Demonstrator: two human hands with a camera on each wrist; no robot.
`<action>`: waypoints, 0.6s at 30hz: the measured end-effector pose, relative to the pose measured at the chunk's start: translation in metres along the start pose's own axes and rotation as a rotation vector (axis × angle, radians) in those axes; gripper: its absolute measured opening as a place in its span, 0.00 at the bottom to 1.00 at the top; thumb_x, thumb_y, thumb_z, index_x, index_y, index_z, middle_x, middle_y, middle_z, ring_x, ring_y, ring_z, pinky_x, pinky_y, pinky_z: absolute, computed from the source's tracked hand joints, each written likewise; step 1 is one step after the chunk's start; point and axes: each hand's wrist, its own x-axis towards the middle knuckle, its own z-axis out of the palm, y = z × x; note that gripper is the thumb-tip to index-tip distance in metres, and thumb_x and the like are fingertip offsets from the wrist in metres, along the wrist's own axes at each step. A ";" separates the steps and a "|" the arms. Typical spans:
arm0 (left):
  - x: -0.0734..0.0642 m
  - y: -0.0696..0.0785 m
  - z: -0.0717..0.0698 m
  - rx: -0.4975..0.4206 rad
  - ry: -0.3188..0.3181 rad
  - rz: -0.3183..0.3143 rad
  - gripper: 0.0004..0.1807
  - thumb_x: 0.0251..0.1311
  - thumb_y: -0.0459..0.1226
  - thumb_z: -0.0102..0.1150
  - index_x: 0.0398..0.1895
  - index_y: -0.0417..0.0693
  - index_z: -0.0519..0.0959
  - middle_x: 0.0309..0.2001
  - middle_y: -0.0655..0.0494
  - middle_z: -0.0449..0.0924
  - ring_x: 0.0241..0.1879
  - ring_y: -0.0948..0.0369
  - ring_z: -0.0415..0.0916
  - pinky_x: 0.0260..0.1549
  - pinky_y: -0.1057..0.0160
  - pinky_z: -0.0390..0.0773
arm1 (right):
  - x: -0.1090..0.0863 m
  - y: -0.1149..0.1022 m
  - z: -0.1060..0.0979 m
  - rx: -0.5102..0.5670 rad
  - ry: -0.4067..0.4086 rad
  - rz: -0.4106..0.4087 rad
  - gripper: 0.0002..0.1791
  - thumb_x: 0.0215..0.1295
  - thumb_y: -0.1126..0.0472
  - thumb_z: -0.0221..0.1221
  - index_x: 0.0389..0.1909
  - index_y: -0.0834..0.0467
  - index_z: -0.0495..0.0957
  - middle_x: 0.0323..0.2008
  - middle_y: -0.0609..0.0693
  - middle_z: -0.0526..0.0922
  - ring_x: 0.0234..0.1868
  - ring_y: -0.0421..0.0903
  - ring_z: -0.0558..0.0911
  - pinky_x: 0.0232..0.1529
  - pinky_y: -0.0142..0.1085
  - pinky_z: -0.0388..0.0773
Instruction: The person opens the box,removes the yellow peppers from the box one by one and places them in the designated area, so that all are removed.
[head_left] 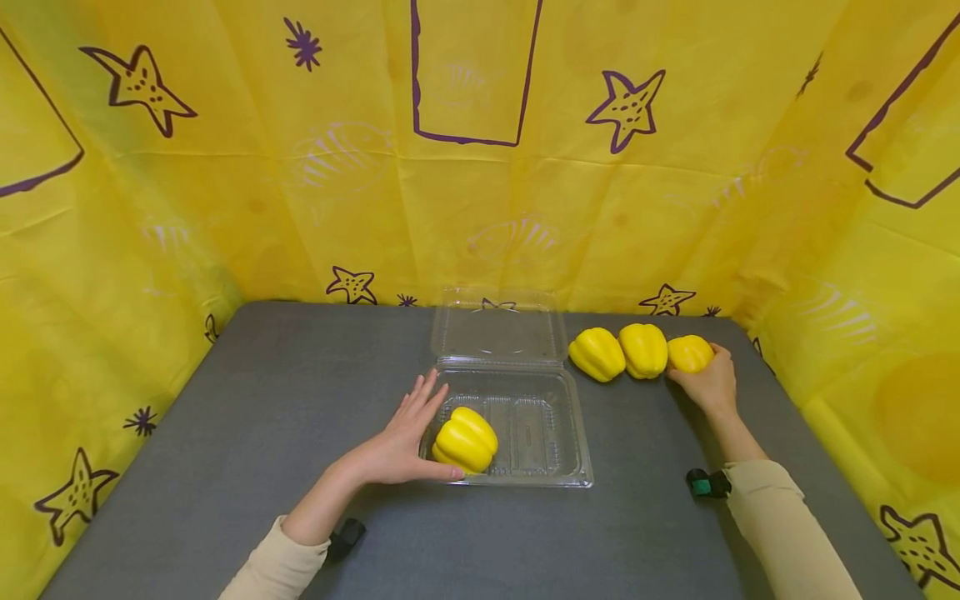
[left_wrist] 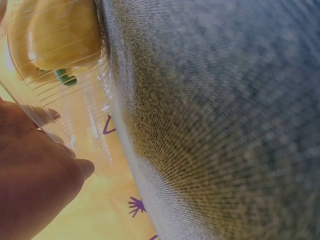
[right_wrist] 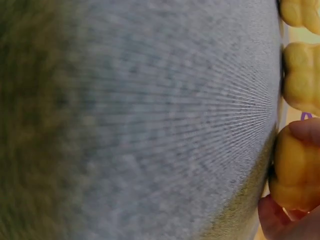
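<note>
A clear plastic clamshell container [head_left: 525, 477] lies with its lid [head_left: 495, 329] folded back, and a yellow bell pepper [head_left: 467, 442] sits in its left part. My left hand [head_left: 397, 442] spreads along the container's left side, fingers straight at the rim and thumb at the front edge, beside that pepper. At the right, my right hand [head_left: 708, 383] grips another yellow bell pepper [head_left: 688, 353], thumb on the near side and fingers round its right side. The right wrist view shows this held pepper [right_wrist: 292, 170] between thumb and fingers, close to the table.
Two more yellow bell peppers, one on the left [head_left: 597, 355] and one in the middle [head_left: 643, 351], stand in a row between the lid and my right hand. The grey table [head_left: 300, 400] is enclosed by yellow cloth [head_left: 480, 208] printed with starfish and fish.
</note>
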 end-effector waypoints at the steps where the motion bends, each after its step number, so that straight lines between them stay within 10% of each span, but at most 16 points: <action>1: 0.000 0.000 0.000 0.000 0.000 0.001 0.67 0.45 0.62 0.71 0.78 0.40 0.42 0.78 0.48 0.23 0.75 0.46 0.22 0.68 0.39 0.34 | 0.000 0.000 0.000 -0.003 0.002 -0.001 0.52 0.51 0.61 0.70 0.70 0.72 0.48 0.62 0.76 0.60 0.61 0.71 0.63 0.62 0.59 0.59; 18: -0.001 0.000 0.000 0.003 -0.002 -0.003 0.67 0.45 0.62 0.71 0.78 0.40 0.42 0.78 0.48 0.23 0.75 0.46 0.23 0.68 0.39 0.34 | -0.008 -0.001 -0.004 0.015 0.000 -0.006 0.54 0.50 0.58 0.70 0.71 0.72 0.47 0.63 0.77 0.57 0.62 0.72 0.60 0.61 0.61 0.57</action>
